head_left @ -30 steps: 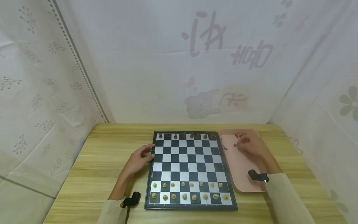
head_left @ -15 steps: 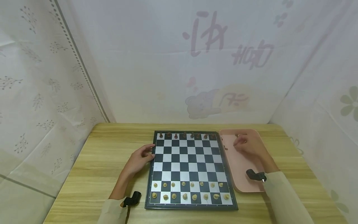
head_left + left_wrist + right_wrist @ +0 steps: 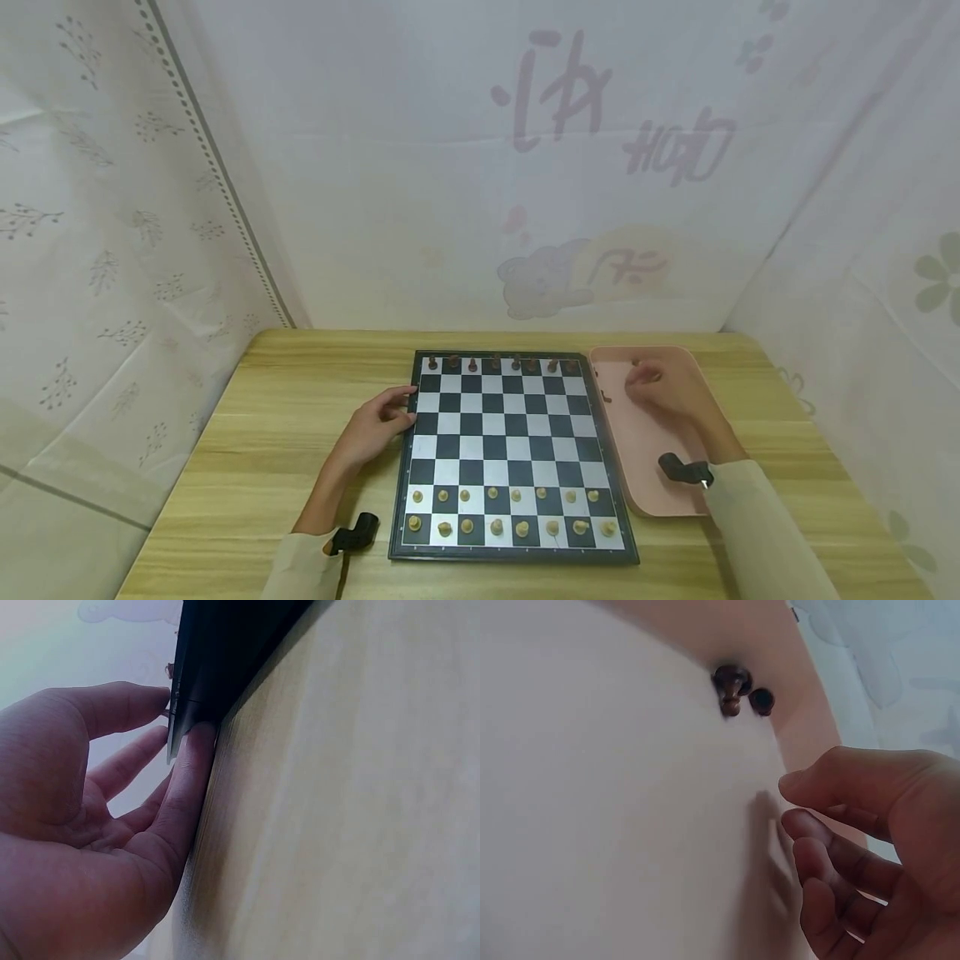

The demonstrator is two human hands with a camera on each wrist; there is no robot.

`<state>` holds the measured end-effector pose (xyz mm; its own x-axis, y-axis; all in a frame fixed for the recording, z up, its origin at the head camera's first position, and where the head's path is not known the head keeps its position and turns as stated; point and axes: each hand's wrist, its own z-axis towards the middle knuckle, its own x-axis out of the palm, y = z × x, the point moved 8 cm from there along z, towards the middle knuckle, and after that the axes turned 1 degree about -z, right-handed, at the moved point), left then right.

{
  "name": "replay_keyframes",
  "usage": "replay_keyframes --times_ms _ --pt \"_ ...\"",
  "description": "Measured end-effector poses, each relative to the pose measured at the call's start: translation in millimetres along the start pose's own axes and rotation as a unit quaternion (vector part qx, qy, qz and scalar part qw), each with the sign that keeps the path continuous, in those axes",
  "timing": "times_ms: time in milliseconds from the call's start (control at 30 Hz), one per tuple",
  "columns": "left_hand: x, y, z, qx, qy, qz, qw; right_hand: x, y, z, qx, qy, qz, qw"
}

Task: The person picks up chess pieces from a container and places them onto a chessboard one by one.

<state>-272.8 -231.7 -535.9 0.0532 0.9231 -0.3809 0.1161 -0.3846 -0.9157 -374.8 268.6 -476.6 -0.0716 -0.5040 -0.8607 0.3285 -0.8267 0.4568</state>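
Observation:
My left hand [image 3: 377, 427] rests at the left edge of the chessboard [image 3: 506, 425]. In the left wrist view its fingertips touch the board's dark side [image 3: 225, 660], with one finger low against the tabletop. My right hand [image 3: 667, 396] hovers over the pink tray [image 3: 652, 467]. The right wrist view shows its fingers [image 3: 821, 862] bent and the thumb tip apart from the index fingertip, with nothing seen between them. Dark brown chess pieces [image 3: 731, 688] lie by the tray wall, beyond the fingertips. The palm is partly hidden.
Pale chess pieces [image 3: 496, 527] stand in two rows on the near side of the board. A row of dark brown pieces [image 3: 472, 365] lines its far side. The wooden table [image 3: 285, 400] meets hanging printed cloth [image 3: 420, 208] at the back.
My right hand has shifted slightly within the tray. The dark piece seen near its fingertips a second ago is out of sight in the head view. The left hand stays put.

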Motion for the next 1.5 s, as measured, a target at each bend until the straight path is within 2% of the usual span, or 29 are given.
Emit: replay_keyframes --times_ms 333,733,867,967,1167,1367,1500 --pt "0.3 0.3 0.6 0.004 0.001 0.002 1.0 -2.9 18.7 2.3 0.03 0.031 0.0 0.999" --pt "-0.1 1.1 0.9 0.006 -0.002 0.0 1.0 -4.3 51.5 7.2 0.043 0.056 -0.075 0.995" --pt "-0.5 0.8 1.3 0.007 -0.003 -0.003 1.0 5.0 67.4 13.6 0.038 0.074 0.012 0.996" --pt "-0.7 -0.2 1.2 0.008 -0.001 -0.004 1.0 13.1 80.1 18.8 0.03 0.084 0.084 0.992" --pt "-1.7 -2.8 -1.1 0.009 0.001 -0.008 0.9999 22.6 103.3 27.3 0.017 0.092 0.081 0.992" --pt "-0.6 -2.1 -0.8 0.009 0.002 -0.005 0.9999 36.4 123.1 33.6 0.022 0.108 0.092 0.99" --pt "-0.1 -1.1 0.7 0.008 0.001 -0.002 1.0 46.1 138.4 39.2 -0.001 0.11 0.093 0.99"
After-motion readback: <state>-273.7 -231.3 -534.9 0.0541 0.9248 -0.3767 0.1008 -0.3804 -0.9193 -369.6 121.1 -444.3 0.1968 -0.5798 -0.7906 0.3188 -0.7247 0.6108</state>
